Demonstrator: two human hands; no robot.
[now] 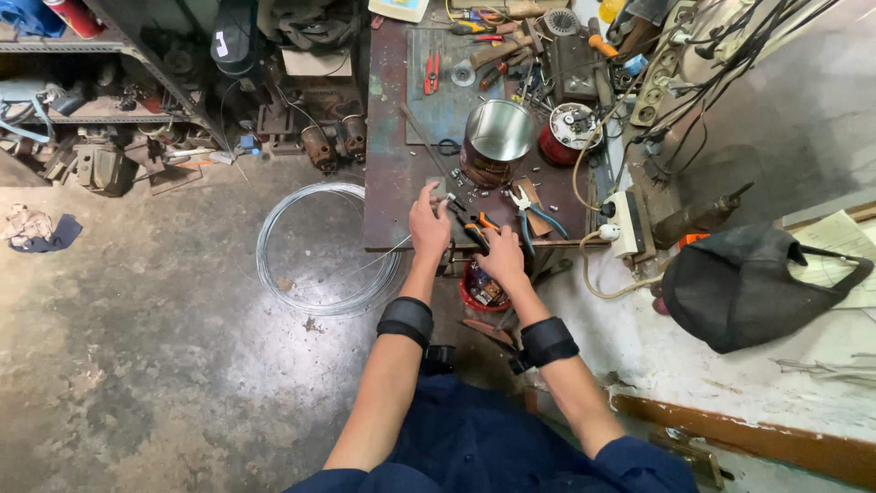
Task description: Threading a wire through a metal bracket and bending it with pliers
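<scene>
Behind both hands, an open metal can (497, 141) stands, its contents hidden.

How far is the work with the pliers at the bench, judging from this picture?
Done: small metal pieces already lie scattered beside the open metal can. In hand: the right hand grips orange-handled pliers; the left hand rests on the bench at their tip, where a thin wire seems to run. Left: the wire coil on the floor is large, and the blue-handled pliers lie unused.
</scene>
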